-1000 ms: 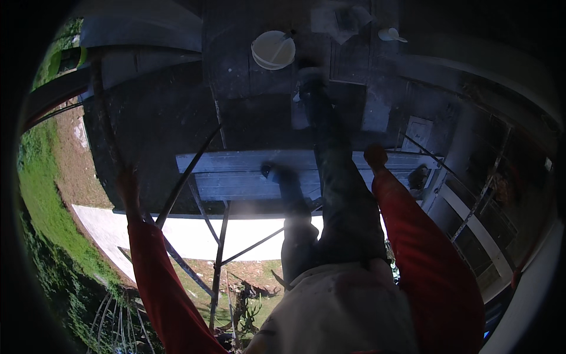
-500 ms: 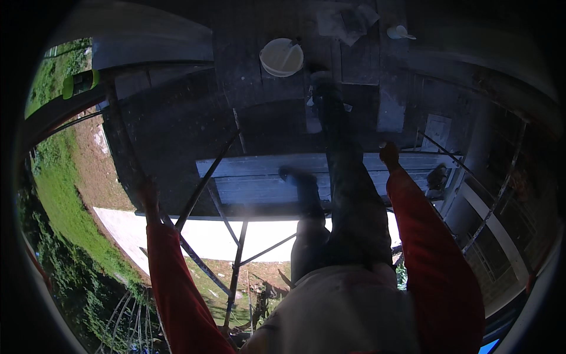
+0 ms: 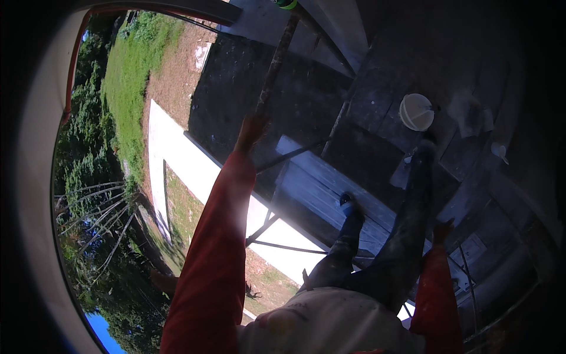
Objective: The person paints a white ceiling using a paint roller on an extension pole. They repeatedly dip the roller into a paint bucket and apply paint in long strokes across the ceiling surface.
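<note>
My left hand [image 3: 252,131] is closed round a dark, paint-specked metal pole [image 3: 276,71], part of a scaffold frame. My right hand [image 3: 442,229] hangs low beside my right leg, in shadow; its fingers look apart and I see nothing in them. One foot, in a dark shoe [image 3: 346,202], rests on the grey scaffold planks [image 3: 377,231]. My other leg [image 3: 413,203] reaches forward to the darker boards, its foot close to a white bucket [image 3: 416,112]. A tool handle seems to lie across the bucket's rim.
Crumpled sheet material [image 3: 469,118] and a small white container [image 3: 500,151] lie past the bucket. Scaffold braces [image 3: 293,154] cross left of the planks. Beyond the boards' edge, sunlit white paving [image 3: 188,168] and grass [image 3: 127,94] lie lower down.
The view has turned, swinging the planks and bucket to the right. My left hand still grips the pole. My right hand has moved lower in view, and its fingers look looser.
</note>
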`<state>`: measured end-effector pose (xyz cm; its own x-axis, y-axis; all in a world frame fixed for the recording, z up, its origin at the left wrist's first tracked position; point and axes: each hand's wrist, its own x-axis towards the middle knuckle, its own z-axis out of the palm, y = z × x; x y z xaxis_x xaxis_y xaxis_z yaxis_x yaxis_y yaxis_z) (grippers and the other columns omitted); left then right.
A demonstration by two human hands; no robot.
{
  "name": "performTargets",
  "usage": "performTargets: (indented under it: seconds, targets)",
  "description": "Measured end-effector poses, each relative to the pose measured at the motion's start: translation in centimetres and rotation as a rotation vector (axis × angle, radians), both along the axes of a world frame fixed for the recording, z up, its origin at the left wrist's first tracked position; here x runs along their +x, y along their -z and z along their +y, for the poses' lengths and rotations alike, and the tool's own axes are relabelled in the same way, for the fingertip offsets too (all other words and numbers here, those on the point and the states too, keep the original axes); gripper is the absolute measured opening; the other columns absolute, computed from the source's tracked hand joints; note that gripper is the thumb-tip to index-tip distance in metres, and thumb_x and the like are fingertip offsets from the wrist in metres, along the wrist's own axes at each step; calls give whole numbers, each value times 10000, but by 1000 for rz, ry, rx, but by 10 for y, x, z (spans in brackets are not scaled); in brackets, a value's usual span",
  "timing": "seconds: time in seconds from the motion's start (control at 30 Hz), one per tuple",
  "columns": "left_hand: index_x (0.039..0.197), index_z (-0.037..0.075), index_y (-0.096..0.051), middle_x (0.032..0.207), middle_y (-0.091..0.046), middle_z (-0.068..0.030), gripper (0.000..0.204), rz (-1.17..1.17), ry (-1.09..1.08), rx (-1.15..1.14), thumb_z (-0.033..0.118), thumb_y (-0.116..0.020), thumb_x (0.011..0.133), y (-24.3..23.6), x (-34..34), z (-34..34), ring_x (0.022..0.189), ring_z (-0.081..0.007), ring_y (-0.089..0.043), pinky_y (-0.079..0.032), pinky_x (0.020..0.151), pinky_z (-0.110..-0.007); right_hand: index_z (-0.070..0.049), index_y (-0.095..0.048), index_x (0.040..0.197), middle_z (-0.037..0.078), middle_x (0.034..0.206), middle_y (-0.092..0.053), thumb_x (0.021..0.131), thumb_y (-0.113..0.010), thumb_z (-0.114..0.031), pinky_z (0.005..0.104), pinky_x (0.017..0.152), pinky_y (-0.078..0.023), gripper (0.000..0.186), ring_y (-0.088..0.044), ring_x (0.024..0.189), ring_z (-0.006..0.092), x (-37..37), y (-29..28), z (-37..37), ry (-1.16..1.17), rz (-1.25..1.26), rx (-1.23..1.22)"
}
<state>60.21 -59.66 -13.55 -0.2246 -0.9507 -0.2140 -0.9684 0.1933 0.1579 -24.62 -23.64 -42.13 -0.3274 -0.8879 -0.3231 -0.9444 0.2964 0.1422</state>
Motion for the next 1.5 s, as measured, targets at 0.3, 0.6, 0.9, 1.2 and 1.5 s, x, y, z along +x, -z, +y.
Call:
performTargets:
  seconds: [0.3,0.6,0.9,1.2,1.5]
  targets:
    - [1056,111,-753,1074,-724,-186,378,61,-807,209,422,-652,866,-25,-40,3,1031,-384,-689,-545,867,-491,11,-599,1309,208,1356,-596,1066,-443,-217,481,1077,-417,368,-551,1261,389,260,-174,-368,-375,-519,-507]
    - [1102,97,-743,1086,-726,-195,415,187,-843,127,424,-629,873,-48,-52,-1,1062,-392,-678,-517,934,-498,-103,-643,1249,82,1202,-691,1025,-536,-266,535,1024,-438,298,-621,1177,319,657,-322,-570,-1142,-634,-703]
    - [1086,44,-740,1097,-726,-218,418,217,-955,241,394,-593,911,-62,-55,-7,1067,-405,-685,-528,928,-499,-108,-574,1360,50,1403,-586,1061,-450,-321,648,1121,-318,388,-484,1387,261,647,-299,-544,-1185,-357,-647]
    - [1025,52,-764,1050,-735,-222,409,238,-928,236,400,-581,913,-63,-51,-8,1023,-402,-704,-548,904,-480,-47,-280,1564,234,1588,-327,1053,-470,-415,523,1151,-350,658,-378,1439,405,579,-282,-503,-603,-1053,-157]
    - [977,27,-752,991,-732,-238,447,253,-865,208,420,-540,955,-73,-54,-8,970,-428,-703,-543,856,-501,38,-165,1569,321,1585,-250,1017,-539,-482,582,1143,-332,846,-273,1480,469,704,-314,-524,-628,-845,-389]
